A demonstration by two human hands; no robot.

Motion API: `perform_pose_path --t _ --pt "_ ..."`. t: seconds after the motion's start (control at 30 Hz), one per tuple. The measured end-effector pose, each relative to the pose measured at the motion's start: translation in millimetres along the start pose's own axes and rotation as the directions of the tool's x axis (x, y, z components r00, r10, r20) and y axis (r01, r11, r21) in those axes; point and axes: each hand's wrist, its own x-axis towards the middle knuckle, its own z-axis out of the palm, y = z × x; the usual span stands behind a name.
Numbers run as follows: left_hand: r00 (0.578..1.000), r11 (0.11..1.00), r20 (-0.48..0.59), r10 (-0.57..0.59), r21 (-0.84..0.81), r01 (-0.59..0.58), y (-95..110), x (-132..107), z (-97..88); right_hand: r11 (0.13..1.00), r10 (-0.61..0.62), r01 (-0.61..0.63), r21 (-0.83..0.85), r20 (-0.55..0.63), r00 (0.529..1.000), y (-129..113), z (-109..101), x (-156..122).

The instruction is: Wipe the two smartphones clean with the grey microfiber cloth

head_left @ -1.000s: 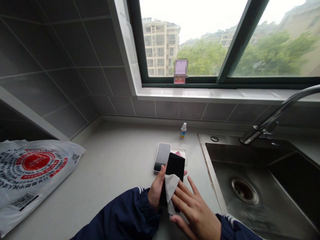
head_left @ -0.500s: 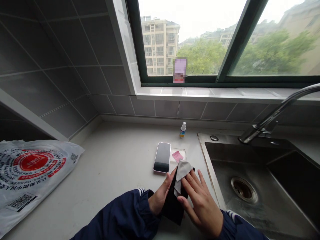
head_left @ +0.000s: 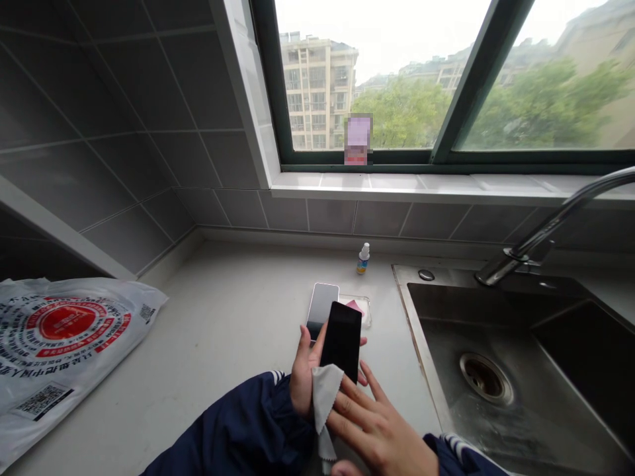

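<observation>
You face a pale counter [head_left: 223,330] in a corner of grey tiled walls [head_left: 124,132]. The far window [head_left: 397,79] gives overcast daylight. On the right, a steel sink [head_left: 546,370] sits under a tap [head_left: 546,228].

Left hand [head_left: 303,373]: grips black phone [head_left: 341,342], screen up. Right hand [head_left: 380,433]: presses grey cloth [head_left: 323,400] to its lower end. Second phone [head_left: 321,309], dropper bottle [head_left: 364,258], steel sink [head_left: 501,370], printed bag [head_left: 64,344] on counter [head_left: 233,330].
</observation>
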Motion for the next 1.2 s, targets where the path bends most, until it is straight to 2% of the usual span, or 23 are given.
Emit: perform_pose_path --t 0.2,0.37,0.63,0.8,1.0,1.07,1.13,1.2 --pt "0.999 0.999 -0.031 0.025 -0.021 -0.025 7.9 -0.4 5.2 1.0 -0.017 0.017 -0.016 -0.002 1.0 0.8 -3.9 1.4" --pt "1.0 0.998 0.021 0.006 -0.056 -0.005 9.9 -0.9 0.9 1.0 0.017 -0.016 -0.017 0.048 0.999 1.0 -3.9 -3.2" --pt "0.986 0.995 0.165 -0.025 -0.087 0.04 -1.6 1.7 -3.2 0.958 0.281 -0.279 -0.063 0.011 0.96 9.4 1.5 -15.0" --pt "0.968 0.998 0.243 -0.055 0.022 0.051 -9.3 -1.3 -2.2 0.897 0.404 -0.42 -0.137 -0.128 0.906 21.3 12.3 -26.2" --pt "0.935 0.979 0.304 -0.184 0.142 0.147 -10.1 -4.6 -1.9 0.851 0.474 -0.509 -0.127 -0.23 0.85 27.2 20.0 -32.7" --pt "0.951 0.986 0.283 -0.127 0.141 0.09 -10.1 -4.6 0.1 0.86 0.469 -0.498 -0.115 -0.208 0.858 26.8 19.9 -32.4" --pt "0.967 0.993 0.252 -0.03 0.121 0.0 -10.2 -3.9 2.6 0.884 0.441 -0.457 -0.1 -0.148 0.885 24.1 17.8 -30.0" --pt "0.975 0.996 0.221 0.017 0.078 -0.035 -10.0 -2.6 4.6 0.918 0.385 -0.389 -0.078 -0.065 0.921 18.8 13.8 -25.3"
